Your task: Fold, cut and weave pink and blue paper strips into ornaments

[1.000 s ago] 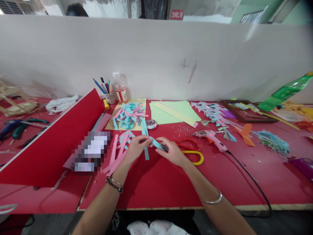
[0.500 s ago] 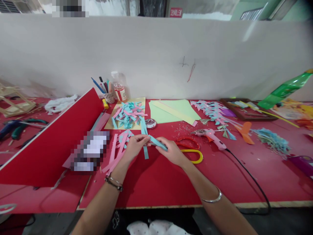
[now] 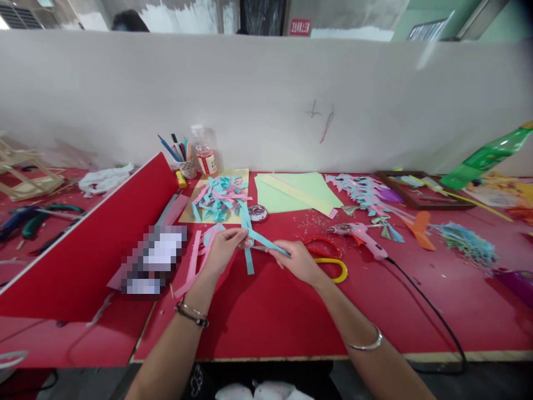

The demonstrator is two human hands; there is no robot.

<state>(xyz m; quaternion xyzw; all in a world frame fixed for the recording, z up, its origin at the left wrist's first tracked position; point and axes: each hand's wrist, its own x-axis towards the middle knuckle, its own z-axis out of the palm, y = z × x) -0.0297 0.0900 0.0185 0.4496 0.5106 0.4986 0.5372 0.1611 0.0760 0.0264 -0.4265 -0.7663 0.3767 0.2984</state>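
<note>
Between my hands a light-blue paper strip [image 3: 266,242] slants across, above the red table. My left hand [image 3: 227,245] pinches its upper left end between thumb and fingers. My right hand [image 3: 297,260] grips the lower right part, with fingers closed round it. A second, narrow strip edge runs just below it between the hands. Another blue strip [image 3: 249,261] hangs or lies behind my left fingertips. Left of my left hand lie pink paper strips [image 3: 194,256]. Scissors with red and yellow handles [image 3: 338,270] lie just beyond my right hand, their blades hidden.
Folded blue and pink pieces [image 3: 220,197] are heaped on a yellow sheet. Green paper [image 3: 291,201] lies behind. A pink glue gun [image 3: 361,236] with a black cord rests at right. A red board [image 3: 95,244] leans at left beside a blurred-out device [image 3: 160,258].
The blue strip now stretches out longer between my hands. My right hand has shifted slightly right and down, and my left hand slightly left. The view has tilted a little.
</note>
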